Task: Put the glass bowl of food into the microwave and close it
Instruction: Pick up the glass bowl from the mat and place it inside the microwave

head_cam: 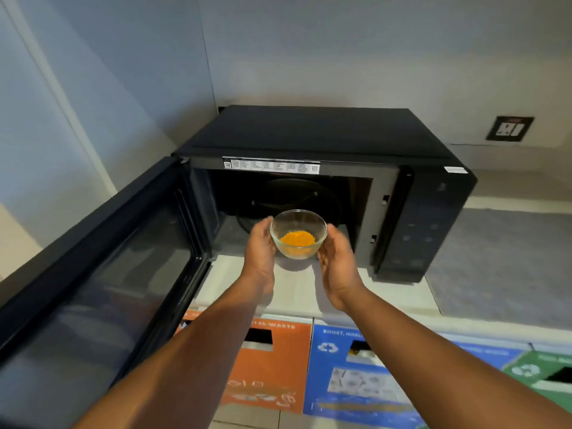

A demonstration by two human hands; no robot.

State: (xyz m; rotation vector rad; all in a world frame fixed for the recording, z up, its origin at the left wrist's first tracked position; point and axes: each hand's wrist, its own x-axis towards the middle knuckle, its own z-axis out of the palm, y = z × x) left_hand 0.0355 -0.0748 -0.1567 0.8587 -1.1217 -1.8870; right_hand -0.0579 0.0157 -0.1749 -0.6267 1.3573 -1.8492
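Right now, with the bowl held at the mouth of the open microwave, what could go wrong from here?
1. The glass bowl is only cupped between the left hand and right hand, so it could slip or tip and spill the orange food.
2. It may clip the microwave frame on entry.
3. The door swings far out to the left; closing it needs a freed hand.

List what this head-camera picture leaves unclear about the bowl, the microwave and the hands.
- Head view: microwave label text, too small.
- Fingers behind the glass bowl, hidden by left hand, right hand and bowl.
- Turntable front, covered by the bowl.
- Door lower corner, cut off at the left edge.
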